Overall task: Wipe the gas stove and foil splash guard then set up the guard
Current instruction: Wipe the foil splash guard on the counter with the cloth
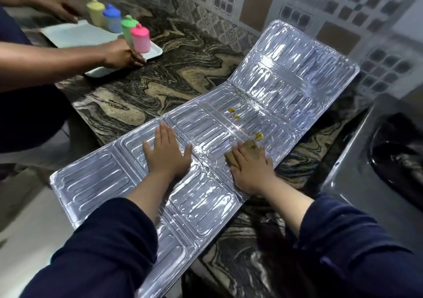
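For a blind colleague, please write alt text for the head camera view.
A person's left hand lies flat on a foil splash guard spread over a marble counter, while the right hand presses a brown cloth near yellow stains. Another person handles a white tray of coloured bottles.

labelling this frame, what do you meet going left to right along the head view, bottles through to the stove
yellow bottle → blue bottle → pink bottle → left hand → right hand → stove
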Available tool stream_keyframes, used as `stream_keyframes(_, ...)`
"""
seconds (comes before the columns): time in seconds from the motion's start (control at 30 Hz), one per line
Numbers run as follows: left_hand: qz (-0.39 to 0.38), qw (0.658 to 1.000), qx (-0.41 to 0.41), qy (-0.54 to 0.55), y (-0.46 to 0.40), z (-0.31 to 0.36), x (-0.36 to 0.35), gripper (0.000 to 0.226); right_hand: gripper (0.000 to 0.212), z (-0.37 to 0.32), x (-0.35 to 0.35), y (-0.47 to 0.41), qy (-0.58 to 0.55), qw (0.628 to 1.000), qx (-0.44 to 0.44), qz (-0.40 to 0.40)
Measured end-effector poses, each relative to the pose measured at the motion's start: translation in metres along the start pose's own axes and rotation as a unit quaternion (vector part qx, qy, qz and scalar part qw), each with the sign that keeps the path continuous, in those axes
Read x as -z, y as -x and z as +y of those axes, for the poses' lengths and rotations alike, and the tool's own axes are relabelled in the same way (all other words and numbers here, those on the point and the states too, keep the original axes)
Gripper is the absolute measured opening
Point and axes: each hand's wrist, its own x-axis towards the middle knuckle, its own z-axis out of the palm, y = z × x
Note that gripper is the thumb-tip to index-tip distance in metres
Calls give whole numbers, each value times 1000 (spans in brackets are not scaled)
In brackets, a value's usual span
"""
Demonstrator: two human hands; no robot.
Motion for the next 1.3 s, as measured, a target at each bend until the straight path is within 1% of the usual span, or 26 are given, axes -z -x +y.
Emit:
stream_keyframes(0.13, 2, 1000, 3, 1, 0, 0, 0, 84, 60, 9, -12, 22, 8, 999, -22, 29)
stream_keyframes(0.37, -6, 1000, -4, -7, -2, -1, 0, 85, 60, 6, -20, 47, 0, 995, -102, 13)
stream_keyframes(0.47, -10, 1000, -8, -2, -2, -2, 1, 87, 64, 5, -17, 48, 8, 993, -115, 1)
stream_keyframes(0.53, -10, 1000, -14, -10, -2, -3, 2, 88, 57, 4, -6, 45, 16, 994, -111, -16)
stream_keyframes(0.6, -16, 999, -19, -20, -1, -6, 3, 89, 54, 0, 13, 43, 16, 991, -118, -57)
stream_keyframes(0.67, -23, 999, -22, -27, 1, -10, 3, 90, 56, -6, 34, 39, 33, 987, -117, -102)
stream_keyframes(0.73, -31, 999, -24, -34, 6, -14, 3, 90, 59, -13, 50, 30, 79, 985, -94, -122)
stream_keyframes(0.77, -32, 998, -25, -38, 8, -17, 4, 90, 57, -17, 56, 27, 97, 985, -77, -118)
stream_keyframes(0.83, -39, 998, -24, -46, 15, -26, 5, 89, 44, -25, 69, 20, 110, 989, -45, -92)
stream_keyframes(0.97, -37, 998, -1, -51, 34, -50, 9, 89, 30, -38, 99, -7, 111, 992, 8, -54)
stream_keyframes(1.03, -33, 998, 15, -47, 43, -61, 11, 89, 18, -40, 110, -27, 93, 995, 20, -28)
stream_keyframes(1.17, -20, 996, 32, -77, 52, -70, 23, 90, 23, -50, 121, -66, 41, 997, 56, 26)
stream_keyframes(1.23, -24, 996, 42, -75, 49, -62, 31, 91, 26, -60, 120, -81, 0, 994, 87, 72)
stream_keyframes(1.3, -15, 997, 33, -68, 45, -47, 36, 94, 31, -74, 115, -91, -30, 983, 128, 131)
